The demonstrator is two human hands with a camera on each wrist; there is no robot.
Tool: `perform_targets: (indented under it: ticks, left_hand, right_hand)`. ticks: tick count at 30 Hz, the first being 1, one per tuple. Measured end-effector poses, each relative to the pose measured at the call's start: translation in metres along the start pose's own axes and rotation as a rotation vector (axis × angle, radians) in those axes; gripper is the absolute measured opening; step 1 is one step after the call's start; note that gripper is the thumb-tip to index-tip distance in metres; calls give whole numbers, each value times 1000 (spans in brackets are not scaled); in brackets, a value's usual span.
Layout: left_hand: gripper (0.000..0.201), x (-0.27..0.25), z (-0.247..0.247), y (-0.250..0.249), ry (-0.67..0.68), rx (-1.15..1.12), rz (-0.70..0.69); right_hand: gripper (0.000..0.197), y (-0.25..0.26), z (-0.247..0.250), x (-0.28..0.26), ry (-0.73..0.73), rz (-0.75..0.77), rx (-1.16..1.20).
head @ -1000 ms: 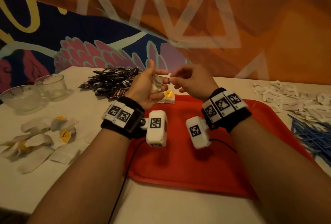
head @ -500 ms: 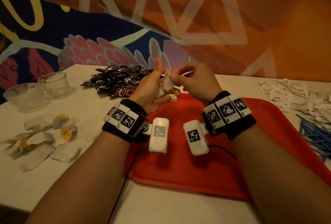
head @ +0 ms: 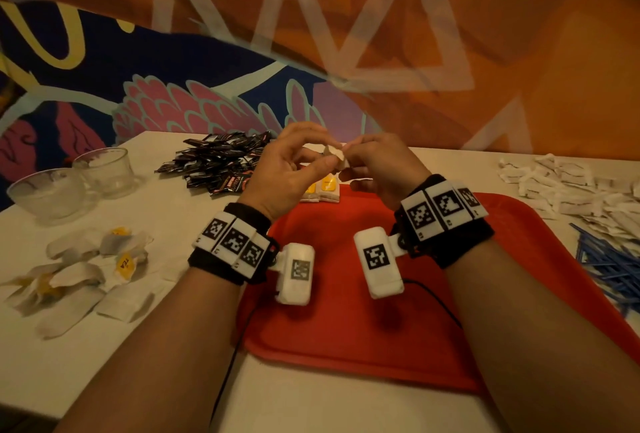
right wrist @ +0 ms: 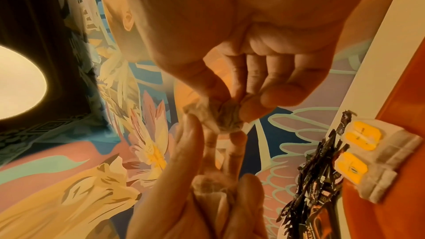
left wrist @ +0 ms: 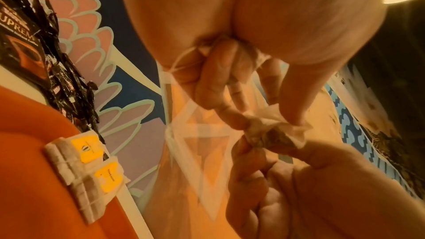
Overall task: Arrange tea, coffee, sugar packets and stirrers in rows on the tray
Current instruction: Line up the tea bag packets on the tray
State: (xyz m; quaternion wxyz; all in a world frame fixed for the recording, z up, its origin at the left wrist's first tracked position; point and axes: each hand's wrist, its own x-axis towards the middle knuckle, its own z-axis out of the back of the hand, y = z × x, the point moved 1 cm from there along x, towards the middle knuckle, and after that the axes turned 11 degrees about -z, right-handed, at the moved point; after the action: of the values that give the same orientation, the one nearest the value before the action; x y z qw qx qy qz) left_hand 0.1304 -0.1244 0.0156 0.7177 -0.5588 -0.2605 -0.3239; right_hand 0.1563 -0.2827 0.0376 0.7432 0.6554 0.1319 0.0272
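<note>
Fingertips of both hands pinch one crumpled tea bag point(head: 335, 155) in the air above the far edge of the red tray point(head: 349, 335), the left hand point(head: 289, 169) gripping one end with thumb and forefinger, the right hand point(head: 379, 169) gripping the other. The left-wrist view shows the bag's paper bunched and twisted between them, its string looped back into the left palm. Two tea bags with yellow tags point(head: 320, 188) already lie side by side at the tray's far left corner, the start of a row. By the look of it, the bag is being straightened before placing; the next move calls for flattening it and setting it just beside those two, tag aligned. Off the tray wait loose tea bags point(head: 79, 270) at left, black coffee sachets point(head: 221, 162) beyond, white sugar packets point(head: 575, 187) and blue stirrers point(head: 609, 266) at right.
</note>
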Motion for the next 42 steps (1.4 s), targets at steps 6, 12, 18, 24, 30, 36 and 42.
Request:
perform_targets:
  ticks: [6,12,18,24,30,36,42]
  left_hand:
    - [5,2,5,12,-182,-4,140]
    - [11,2,11,15,-259,-163,308]
    - [12,2,13,10,-302,-185,356]
    - [16,0,21,25,-386,104,505]
    - [16,-1,28,29,-482,98,600]
    - [17,-1,31,29,-470,87,610]
    - [14,-2,33,31,-486,60,624]
  right_hand:
    - [32,-4,0,2,3,50,-39]
    - [5,-13,-7,5,-12,273,-266]
    - [6,-16,-11,11,-66,233,-353]
    - [7,-18,-23,32,-93,23,-519]
    - [33,-40,-37,72,-203,-204,-761]
    - [46,-40,-48,92,-251,-244,-873]
    - [42,-35,-53,90,-267,-181,-1158]
